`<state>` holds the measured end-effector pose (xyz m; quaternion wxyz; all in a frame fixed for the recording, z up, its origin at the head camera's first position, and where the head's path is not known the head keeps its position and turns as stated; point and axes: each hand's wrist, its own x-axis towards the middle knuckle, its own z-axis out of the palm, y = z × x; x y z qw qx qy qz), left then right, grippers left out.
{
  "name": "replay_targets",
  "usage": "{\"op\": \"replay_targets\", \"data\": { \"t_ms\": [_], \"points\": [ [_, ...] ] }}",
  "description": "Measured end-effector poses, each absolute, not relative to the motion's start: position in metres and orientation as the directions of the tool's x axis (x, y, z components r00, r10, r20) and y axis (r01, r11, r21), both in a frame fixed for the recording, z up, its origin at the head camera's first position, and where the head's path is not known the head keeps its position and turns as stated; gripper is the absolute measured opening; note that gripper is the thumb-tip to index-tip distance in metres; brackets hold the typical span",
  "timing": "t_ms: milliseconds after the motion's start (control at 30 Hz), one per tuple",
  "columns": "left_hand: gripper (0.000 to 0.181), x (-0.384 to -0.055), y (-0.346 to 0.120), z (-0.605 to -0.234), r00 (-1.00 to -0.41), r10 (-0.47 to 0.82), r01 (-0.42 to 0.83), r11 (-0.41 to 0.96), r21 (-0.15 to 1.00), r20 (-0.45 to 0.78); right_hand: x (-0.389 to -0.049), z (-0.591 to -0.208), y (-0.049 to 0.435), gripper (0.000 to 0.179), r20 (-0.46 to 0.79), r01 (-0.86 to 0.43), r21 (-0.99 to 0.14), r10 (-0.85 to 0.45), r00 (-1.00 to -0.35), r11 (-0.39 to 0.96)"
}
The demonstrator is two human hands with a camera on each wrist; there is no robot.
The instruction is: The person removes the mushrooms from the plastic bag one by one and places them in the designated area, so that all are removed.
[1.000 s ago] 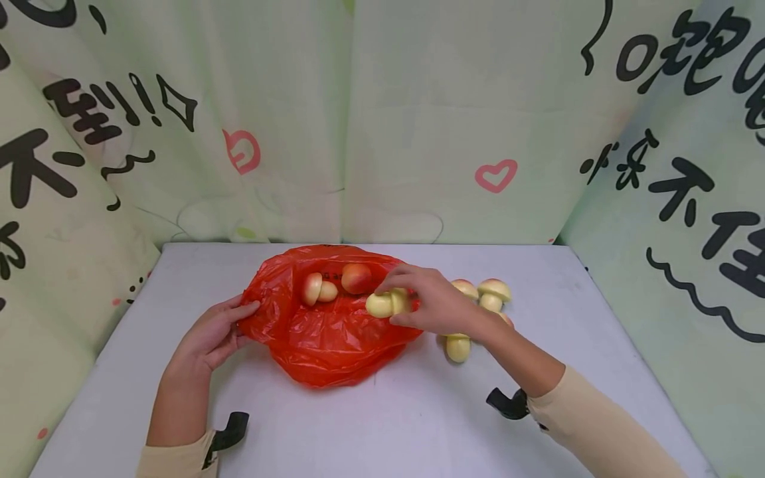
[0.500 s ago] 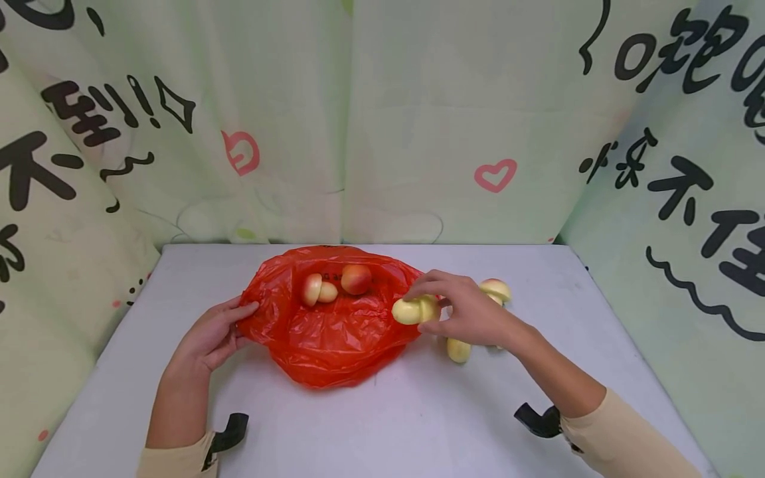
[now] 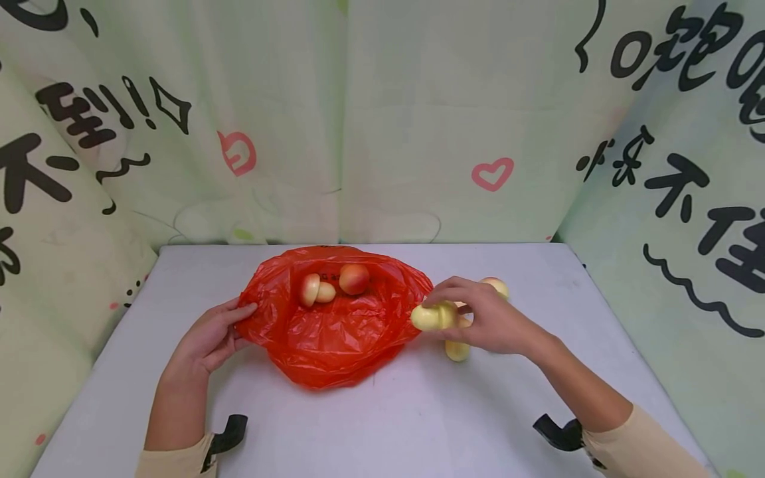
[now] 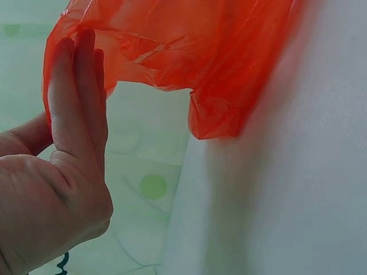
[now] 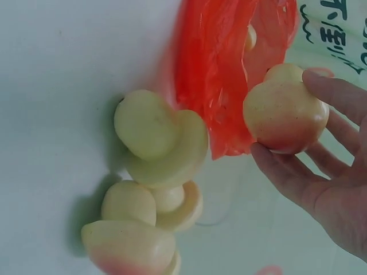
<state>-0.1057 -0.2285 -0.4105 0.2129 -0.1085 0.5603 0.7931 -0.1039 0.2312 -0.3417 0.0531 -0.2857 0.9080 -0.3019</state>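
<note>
Head, left hand (image 3: pixel 209 335): clamped, thumb over fingers, on the left edge of a crumpled, thin red plastic bag (image 3: pixel 335 345); mouth spread, bag lying on the white surface (image 3: pixel 370 431).
Head, inside bag: a smooth cream-stemmed mushroom with blush cap (image 3: pixel 313 290); beside it, a rounded red-orange mushroom (image 3: pixel 354 279).
Head, right hand (image 3: pixel 487 322): clamped on a smooth pale-yellow mushroom (image 3: pixel 431 317), stem leftward, at the bag's right edge; touching or apart, cannot tell.
Left wrist, grip: fingers long against the red film, edge pinched up; thumb tip hidden.
Right wrist, held mushroom: blush cap between thumb and fingertips, raised off the surface.
Right wrist, loose cluster: at least three, among them a plain pale mushroom (image 5: pixel 163 140) and a pink-tinged pale mushroom (image 5: pixel 129 232).
Step (judged): unloading the bag, piece by piece; two remain visible inside.
Next move (judged): calls for lowering this one beside the cluster without knocking it, then releasing.
</note>
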Motion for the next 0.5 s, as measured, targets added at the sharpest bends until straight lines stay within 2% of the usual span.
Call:
{"op": "replay_targets", "data": {
  "t_ms": [267,500],
  "points": [
    [0.062,-0.105,-0.228,-0.410,-0.880,0.197,-0.473,-0.276,0.837,-0.433,-0.098,-0.346,0.243,0.044,0.082,-0.480,-0.622,-0.559,-0.825,0.618],
    [0.065,-0.105,-0.227,-0.409,-0.879,0.190,-0.475,-0.267,0.838,-0.437,-0.093,-0.352,0.252,0.044,0.060,-0.442,-0.627,-0.525,-0.849,0.642]
  ]
}}
